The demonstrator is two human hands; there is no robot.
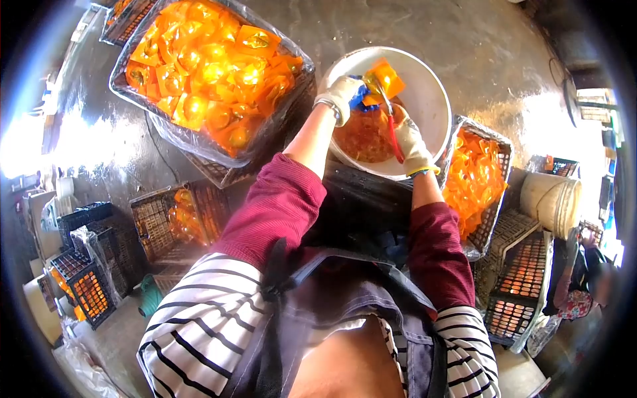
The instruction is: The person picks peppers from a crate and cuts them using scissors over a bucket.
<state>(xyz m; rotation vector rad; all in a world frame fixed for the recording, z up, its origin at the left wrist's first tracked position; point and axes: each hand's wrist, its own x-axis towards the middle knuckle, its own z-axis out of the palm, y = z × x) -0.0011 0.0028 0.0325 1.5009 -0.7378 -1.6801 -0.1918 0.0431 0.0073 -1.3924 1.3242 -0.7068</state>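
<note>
- In the head view, the left hand (pixel 342 98), in a pale glove with blue over the fingers, is closing on an orange piece (pixel 391 79), its fingertips seeming to pinch the near edge.
- The right hand (pixel 414 149), in a pale glove with a yellow cuff, is gripping a red-handled tool (pixel 393 132), which looks like scissors; its metal end is meeting the orange piece. The hands are working close together but apart.
- The orange piece is hanging over a white bucket (pixel 436 99), where a reddish-orange mass (pixel 365 136) is lying.
- The step in hand looks to be cutting or trimming this piece. The next move is probably calling for a steady left pinch, with the fingertips staying clear of the metal end; whether the tool is biting yet, I cannot tell.
- A plastic liner (pixel 192 143) is wrapping the crate at upper left, where glossy orange sheets (pixel 212 63) are heaping up. More orange material (pixel 472 179) is filling a dark crate (pixel 504 151) right of the bucket.
- No brand, label or writing is showing legibly anywhere.
</note>
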